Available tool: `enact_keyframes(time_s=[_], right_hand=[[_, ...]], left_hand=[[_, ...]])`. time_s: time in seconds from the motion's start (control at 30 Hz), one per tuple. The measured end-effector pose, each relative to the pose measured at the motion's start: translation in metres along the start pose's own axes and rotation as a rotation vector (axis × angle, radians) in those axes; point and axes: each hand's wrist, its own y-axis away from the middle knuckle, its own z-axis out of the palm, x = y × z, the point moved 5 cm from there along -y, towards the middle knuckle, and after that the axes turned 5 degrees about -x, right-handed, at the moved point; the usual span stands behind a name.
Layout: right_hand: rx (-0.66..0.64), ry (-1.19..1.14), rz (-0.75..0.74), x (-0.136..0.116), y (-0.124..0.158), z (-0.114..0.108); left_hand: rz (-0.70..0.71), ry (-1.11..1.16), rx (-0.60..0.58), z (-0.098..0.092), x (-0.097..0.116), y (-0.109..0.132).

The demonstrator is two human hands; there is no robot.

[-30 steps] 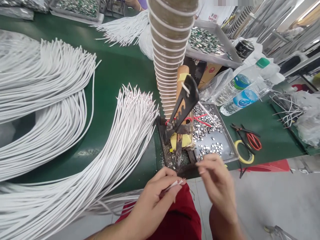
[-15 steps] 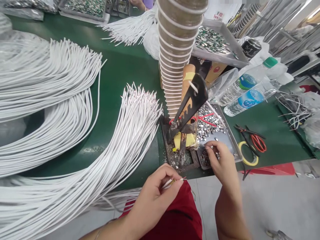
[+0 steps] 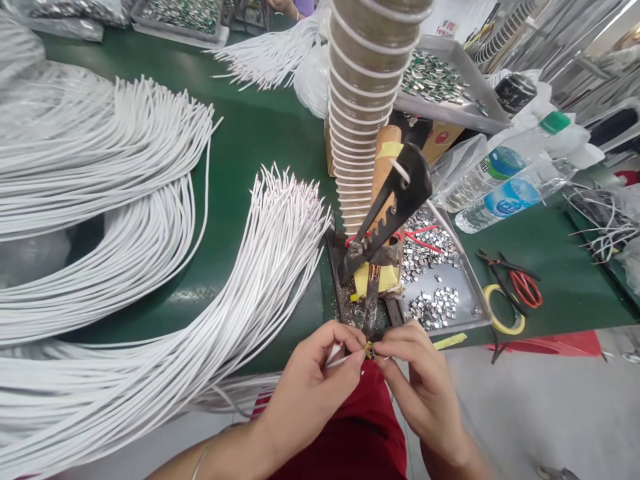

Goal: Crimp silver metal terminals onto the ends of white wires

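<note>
My left hand (image 3: 317, 380) is closed on a white cable (image 3: 339, 361), pinching it close to its end. My right hand (image 3: 423, 377) is closed too, its thumb and fingertips around a tiny dark and metallic connector (image 3: 370, 350) at the cable's end. The fingertips of both hands nearly meet just under the tip of a soldering iron (image 3: 373, 300), which points downward in a black metal stand (image 3: 387, 220). How the cable end and the connector touch is too small to make out.
Bundled white cables (image 3: 280, 247) spread across the green table (image 3: 270, 127) at left. A metal tray (image 3: 470, 293) of small metal connectors lies right of the stand, under a ribbed hose (image 3: 373, 100). Water bottles (image 3: 500, 197), pliers (image 3: 505, 273) and yellow tape (image 3: 515, 323) lie further right.
My right hand has moved from the tray of small metal parts leftward to my left hand, with a small connector in its fingers. My left hand still holds the cable.
</note>
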Motion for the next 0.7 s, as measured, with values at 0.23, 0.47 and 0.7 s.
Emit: enact_keyframes(time_s=[0.23, 0.47, 0.7], right_hand=[[0.057, 0.104, -0.031, -0.004, 0.002, -0.001], [0.137, 0.238, -0.100, -0.008, 0.003, -0.003], [0.161, 0.278, -0.151, -0.010, 0.001, -0.001]], left_hand=[[-0.047, 0.076, 0.001, -0.001, 0.003, 0.000], [-0.069, 0.120, 0.013, -0.004, 0.001, -0.005], [-0.056, 0.171, 0.006, -0.006, 0.002, -0.011]])
